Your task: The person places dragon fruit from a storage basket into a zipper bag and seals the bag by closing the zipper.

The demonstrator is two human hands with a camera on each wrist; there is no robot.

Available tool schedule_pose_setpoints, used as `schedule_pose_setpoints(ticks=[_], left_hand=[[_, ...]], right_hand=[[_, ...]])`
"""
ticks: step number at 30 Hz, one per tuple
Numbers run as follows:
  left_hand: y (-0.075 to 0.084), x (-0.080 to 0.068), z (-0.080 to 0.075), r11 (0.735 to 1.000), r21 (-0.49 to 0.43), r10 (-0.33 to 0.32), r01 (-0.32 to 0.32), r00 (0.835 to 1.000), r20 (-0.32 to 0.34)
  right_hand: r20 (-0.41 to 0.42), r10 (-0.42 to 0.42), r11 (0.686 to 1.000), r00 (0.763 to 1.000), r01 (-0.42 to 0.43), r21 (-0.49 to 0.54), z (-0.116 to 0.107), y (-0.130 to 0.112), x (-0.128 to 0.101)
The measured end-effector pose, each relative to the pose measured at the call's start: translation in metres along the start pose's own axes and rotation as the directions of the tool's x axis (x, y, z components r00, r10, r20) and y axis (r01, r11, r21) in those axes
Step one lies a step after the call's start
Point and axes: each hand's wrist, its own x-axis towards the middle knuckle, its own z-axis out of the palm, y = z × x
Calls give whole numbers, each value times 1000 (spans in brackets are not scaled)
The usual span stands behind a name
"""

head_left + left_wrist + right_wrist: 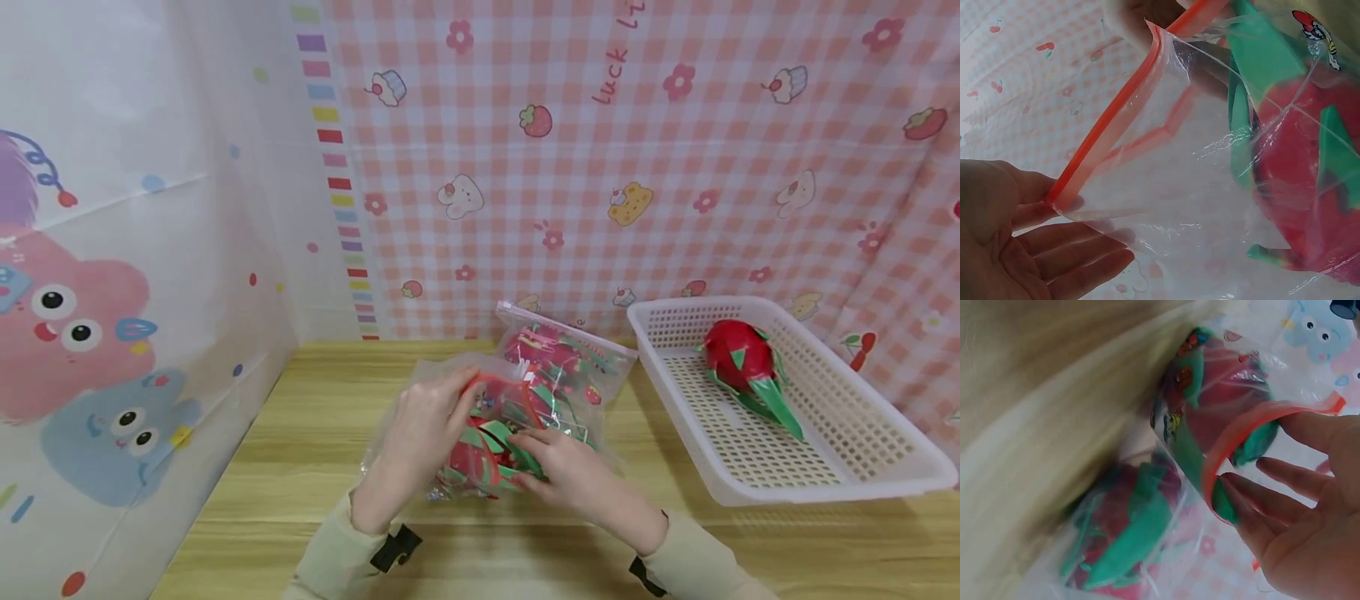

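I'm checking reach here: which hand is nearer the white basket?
Right. The right hand works at the zip bag just left of the white basket; the left hand grips the bag's far side, farther away.

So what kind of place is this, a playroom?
It looks more like a small craft or play corner set up on a wooden table. Cartoon plastic sheets hang as walls around it, and a white basket holds a toy dragon fruit. It is probably staged, not a real playroom.
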Motion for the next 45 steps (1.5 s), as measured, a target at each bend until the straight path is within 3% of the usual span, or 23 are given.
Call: schedule_pose_setpoints(ticks=[7, 14, 20, 25, 30, 36, 40, 45], left_hand=[[-1, -3, 0, 1000, 18, 0, 0, 1000, 10], [-1, -14, 3, 997, 72, -24, 20, 998, 54], [-1, -31, 8, 997, 24, -74, 74, 997, -2], [2, -43, 15, 998, 20, -66, 67, 997, -47], [0, -45, 17, 997, 40, -54, 59, 992, -116], [-1, -48, 17, 994, 88, -50, 64, 987, -155], [1, -53, 16, 994, 95, -46, 56, 993, -110], [4, -61, 14, 993, 91, -80, 75, 996, 45]], right_hand=[[64, 30, 999, 997, -33, 38, 6, -3, 5], [42, 36, 998, 998, -38, 55, 11, -8, 9], [54, 72, 994, 996, -76, 85, 12, -11, 11], [61, 83, 990, 995, -89, 108, 12, -13, 12], [29, 77, 994, 997, -79, 80, 13, -11, 15], [31, 73, 993, 997, -76, 94, 13, -8, 16], [40, 71, 988, 997, -76, 131, 12, -7, 17], [56, 72, 980, 996, -81, 182, 11, -6, 19]])
